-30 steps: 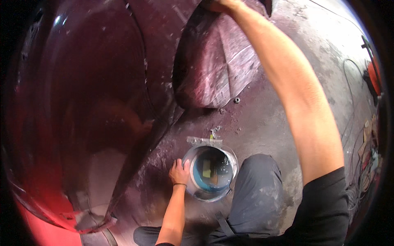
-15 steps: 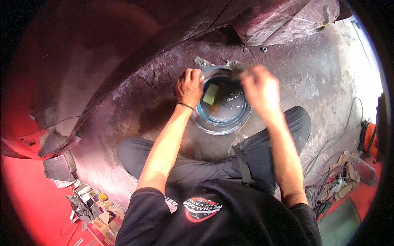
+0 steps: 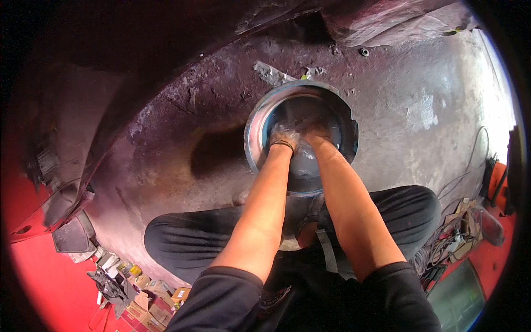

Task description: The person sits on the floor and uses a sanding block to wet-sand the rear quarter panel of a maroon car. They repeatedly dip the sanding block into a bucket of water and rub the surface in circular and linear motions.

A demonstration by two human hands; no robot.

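Note:
A round bucket (image 3: 253, 135) stands on the floor in front of my crossed legs, with dark, cloudy water (image 3: 303, 108) in it. Both of my arms reach down into it. My left hand (image 3: 284, 135), with a thin dark band at the wrist, is in the water near the middle, where the surface is splashed. Close to its right, my right hand (image 3: 317, 131) is also in the water. The fingers of both hands are hidden by dark water and smeared by motion, so whatever they hold does not show.
A large dark, dusty vehicle panel (image 3: 121, 61) overhangs at the upper left. Crumpled sheeting (image 3: 398, 25) hangs at the top. A grey scrap (image 3: 272, 73) lies beyond the bucket. Boxes and parts (image 3: 141, 301) crowd the lower left; cables and clutter (image 3: 456, 238) lie at the right.
My left hand has left the bucket's rim and gone into the water. My right hand has come down from the right rim into it. The yellow-green block seen in the bucket no longer shows.

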